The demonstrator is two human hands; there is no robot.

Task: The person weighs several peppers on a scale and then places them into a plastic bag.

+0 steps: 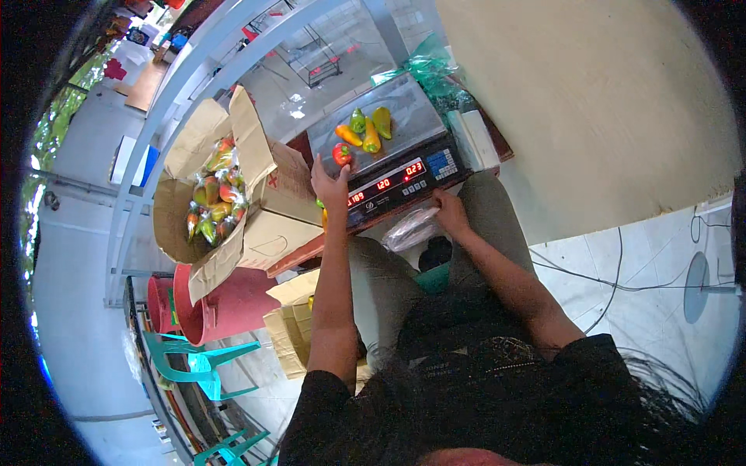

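On the metal plate of a digital scale (369, 116) lie several peppers: a red pepper (342, 154) at the near left corner, an orange pepper (349, 136), a yellow-orange pepper (371, 138), a green pepper (357, 120) and a yellow-green pepper (381, 123). My left hand (331, 189) is at the plate's near left corner, finger and thumb apart beside the red pepper, the thumb close against it. Below the scale's lit red display, my right hand (450, 211) pinches a stack of clear plastic bags (412, 228) above my lap.
Left of the scale stands an open cardboard box (287, 190) full of bagged peppers (217, 194). Red bins (233, 303), a teal plastic chair (203, 363) and another carton (289, 330) are at lower left. Green plastic bags (431, 66) lie behind the scale. Cables (614, 287) cross the floor at right.
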